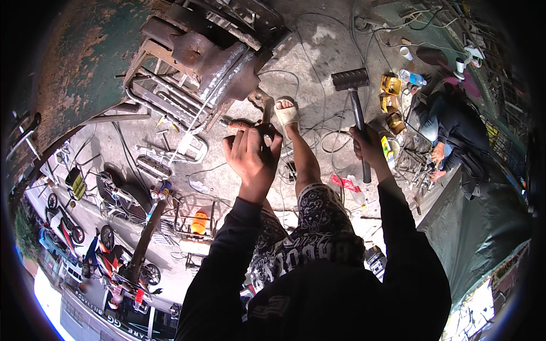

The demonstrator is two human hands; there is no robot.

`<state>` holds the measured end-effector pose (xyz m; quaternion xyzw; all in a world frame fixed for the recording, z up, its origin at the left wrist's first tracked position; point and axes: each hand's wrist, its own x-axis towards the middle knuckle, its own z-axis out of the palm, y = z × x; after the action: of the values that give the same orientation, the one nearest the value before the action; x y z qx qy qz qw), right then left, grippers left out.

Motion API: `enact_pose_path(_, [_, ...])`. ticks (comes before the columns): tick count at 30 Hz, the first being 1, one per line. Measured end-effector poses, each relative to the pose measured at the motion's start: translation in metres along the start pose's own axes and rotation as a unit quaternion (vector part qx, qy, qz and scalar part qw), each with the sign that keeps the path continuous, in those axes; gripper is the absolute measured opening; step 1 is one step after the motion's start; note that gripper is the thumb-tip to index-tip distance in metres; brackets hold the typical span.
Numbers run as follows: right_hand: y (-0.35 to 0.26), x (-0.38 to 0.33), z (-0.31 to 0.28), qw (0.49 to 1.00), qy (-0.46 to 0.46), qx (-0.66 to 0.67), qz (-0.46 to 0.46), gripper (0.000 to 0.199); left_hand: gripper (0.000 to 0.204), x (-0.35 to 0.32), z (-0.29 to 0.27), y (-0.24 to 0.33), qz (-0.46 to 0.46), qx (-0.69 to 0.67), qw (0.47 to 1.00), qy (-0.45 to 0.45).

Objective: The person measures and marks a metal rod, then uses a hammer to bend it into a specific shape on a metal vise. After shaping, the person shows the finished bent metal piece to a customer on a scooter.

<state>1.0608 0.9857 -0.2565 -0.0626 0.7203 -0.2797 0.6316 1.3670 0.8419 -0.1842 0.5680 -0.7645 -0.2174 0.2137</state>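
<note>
My right hand [368, 146] is closed round the dark handle of a hammer [351, 79], held upright in view with its blocky head at the far end. The handle's butt sticks out below my fist. My left hand [252, 159] has its fingers curled on a short metal bar [267, 110], whose flat grey end points away from me. A round, ring-like glint shows between thumb and fingers; its shape is partly hidden. Just beyond my left hand stands a large rusty metal block [210, 65] like a heavy vise, on a frame. The hammer is apart from the bar.
At right a person in dark clothes [458, 122] crouches, hands among small metal parts [424, 179]. Yellow cut-open containers [391, 85] and a water bottle [412, 78] stand nearby. Cables [335, 122] cross the concrete. Metal frames [190, 148] lie left; motorcycles [111, 258] stand farther left.
</note>
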Motion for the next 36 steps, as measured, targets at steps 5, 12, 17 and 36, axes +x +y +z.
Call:
enact_pose_path(5, [-0.066,-0.033,-0.008,0.981,-0.003,0.158,-0.11,0.024,0.032,0.0,-0.016,-0.012,0.041,0.089,0.995,0.002])
enact_pose_path(12, [-0.02,-0.036,0.107,0.933,-0.148,-0.238,-0.225,0.023,0.062,0.004,-0.017,-0.019,0.046,-0.013,0.996,0.073])
enact_pose_path(17, [-0.035,-0.057,0.07,0.99,-0.123,-0.042,-0.057,0.02,0.049,0.001,-0.022,-0.014,0.0,0.033,0.997,0.071])
enact_pose_path(36, [-0.076,-0.072,0.087,0.991,0.012,0.071,-0.113,0.021,0.051,-0.019,-0.036,-0.014,-0.071,0.036,0.988,0.129])
